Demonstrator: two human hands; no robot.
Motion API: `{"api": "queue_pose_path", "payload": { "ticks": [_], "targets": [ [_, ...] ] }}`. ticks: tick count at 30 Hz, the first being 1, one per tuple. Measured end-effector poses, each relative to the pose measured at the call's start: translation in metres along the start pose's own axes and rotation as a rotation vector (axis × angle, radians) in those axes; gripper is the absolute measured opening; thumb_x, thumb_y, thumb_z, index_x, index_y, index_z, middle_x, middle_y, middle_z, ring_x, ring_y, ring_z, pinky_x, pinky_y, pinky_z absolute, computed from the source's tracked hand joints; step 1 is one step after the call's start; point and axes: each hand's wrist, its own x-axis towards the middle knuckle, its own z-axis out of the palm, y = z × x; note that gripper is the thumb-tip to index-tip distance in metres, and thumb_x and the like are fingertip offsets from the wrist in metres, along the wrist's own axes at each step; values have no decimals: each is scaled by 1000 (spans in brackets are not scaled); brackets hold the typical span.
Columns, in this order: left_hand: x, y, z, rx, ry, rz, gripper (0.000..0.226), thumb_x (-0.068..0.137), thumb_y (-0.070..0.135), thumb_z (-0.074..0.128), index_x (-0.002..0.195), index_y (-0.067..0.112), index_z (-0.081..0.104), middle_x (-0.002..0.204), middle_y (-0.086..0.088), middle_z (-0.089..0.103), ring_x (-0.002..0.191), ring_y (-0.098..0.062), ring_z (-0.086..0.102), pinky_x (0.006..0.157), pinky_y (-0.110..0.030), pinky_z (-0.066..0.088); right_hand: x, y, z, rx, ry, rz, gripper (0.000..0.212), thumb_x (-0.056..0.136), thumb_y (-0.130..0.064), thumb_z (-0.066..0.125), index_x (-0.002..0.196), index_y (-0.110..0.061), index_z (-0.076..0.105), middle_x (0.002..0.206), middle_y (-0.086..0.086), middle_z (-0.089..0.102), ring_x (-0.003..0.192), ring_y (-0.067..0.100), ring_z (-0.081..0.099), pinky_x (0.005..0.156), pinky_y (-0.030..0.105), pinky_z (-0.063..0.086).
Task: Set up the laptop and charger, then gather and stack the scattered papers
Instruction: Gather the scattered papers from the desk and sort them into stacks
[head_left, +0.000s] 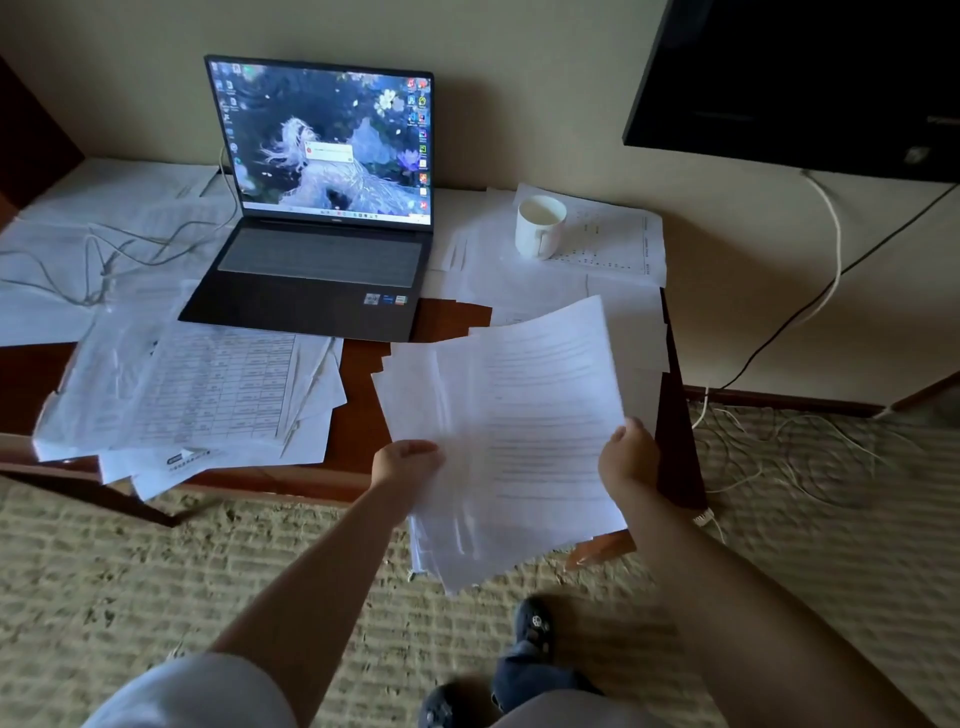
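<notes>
White papers (519, 441) sit gripped between left hand (408, 460) and right hand (628, 452) above the table (358, 415) edge — laptop (322, 208) open, lit; more sheets (197, 395) remain scattered — gathering looks partway.

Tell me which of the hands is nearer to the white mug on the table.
Right. The right hand grips the right edge of the paper stack, below the white mug. The left hand grips the stack's left edge, farther left of the mug.
</notes>
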Motion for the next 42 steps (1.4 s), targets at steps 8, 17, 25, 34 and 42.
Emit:
{"api": "queue_pose_path", "payload": {
  "ticks": [8, 17, 25, 34, 42],
  "targets": [
    [-4, 0, 5, -51, -23, -44, 29, 77, 14, 78, 104, 18, 67, 96, -6, 65, 86, -27, 66, 81, -41, 58, 17, 12, -18, 9, -97, 313, 39, 95, -7, 43, 131, 7, 47, 135, 26, 49, 123, 42, 47, 97, 40, 41],
    [0, 2, 13, 34, -38, -53, 32, 84, -8, 57, 59, 11, 64, 63, -6, 58, 59, -21, 54, 65, -31, 48, -10, 3, 14, -258, -84, -125, 9, 78, -1, 51, 79, -3, 60, 101, 22, 59, 95, 40, 56, 73, 37, 44],
    [3, 11, 9, 101, 66, 50, 17, 95, 19, 49, 98, 5, 59, 89, -8, 58, 84, -24, 55, 76, -35, 49, -2, 10, 9, -218, -85, -129, 35, 82, 0, 51, 57, -12, 31, 57, 2, 31, 64, 24, 40, 49, 30, 21],
    [6, 6, -4, 66, 134, 37, 15, 90, 20, 61, 93, 6, 61, 88, -10, 62, 81, -26, 58, 75, -39, 53, 0, -2, -8, 10, 128, -53, 30, 94, 0, 41, 120, 0, 55, 119, 23, 59, 111, 39, 55, 85, 38, 44],
    [-4, 2, 2, -17, 87, -27, 43, 69, 22, 85, 55, 14, 45, 70, -7, 61, 66, -26, 58, 66, -39, 55, 0, -2, -5, -146, 88, -78, 36, 88, 3, 40, 120, -1, 55, 119, 23, 59, 112, 41, 53, 87, 43, 45]
  ]
}}
